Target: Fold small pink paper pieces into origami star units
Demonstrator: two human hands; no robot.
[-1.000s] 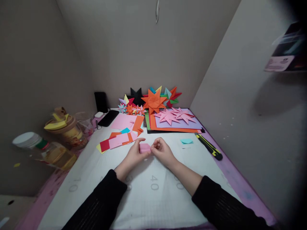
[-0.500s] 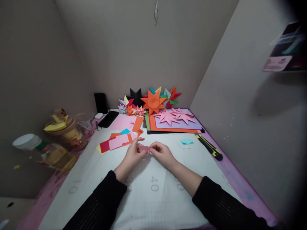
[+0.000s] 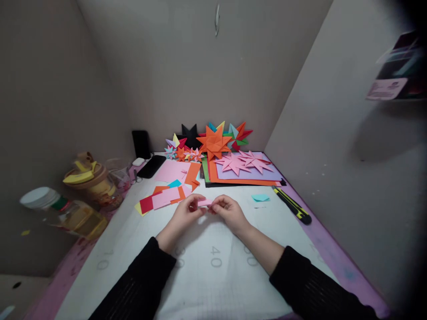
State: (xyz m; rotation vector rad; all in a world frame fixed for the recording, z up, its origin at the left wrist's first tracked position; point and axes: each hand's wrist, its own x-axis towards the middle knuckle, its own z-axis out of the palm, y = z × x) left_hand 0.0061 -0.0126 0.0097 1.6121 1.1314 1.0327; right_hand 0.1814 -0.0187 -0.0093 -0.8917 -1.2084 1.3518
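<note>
A small piece of pink paper (image 3: 204, 202) spans the gap between my two hands, above the white mat (image 3: 213, 284). Its left end is pinched by my left hand (image 3: 185, 212), thumb below and fingers curled above. At the right end, my right hand (image 3: 230, 214) grips it with thumb and fingertips. The fingers hide both ends, so its exact fold cannot be made out. To the right lies a folded light-blue paper (image 3: 260, 198). Pink strips (image 3: 166, 197) lie left of my hands over red, orange and yellow paper.
Farther right lies a yellow-and-black utility knife (image 3: 292, 205). Paper stars, including an orange star (image 3: 214, 142) and pink stars (image 3: 233, 163), sit at the back near stacked coloured sheets (image 3: 245, 181). A phone (image 3: 151, 166), a lidded cup (image 3: 90, 180) and a bottle (image 3: 76, 216) are at the left.
The pink paper has been turned between my fingers, from a broad face to a narrow strip, and raised slightly. My hands have shifted a little, still gripping it.
</note>
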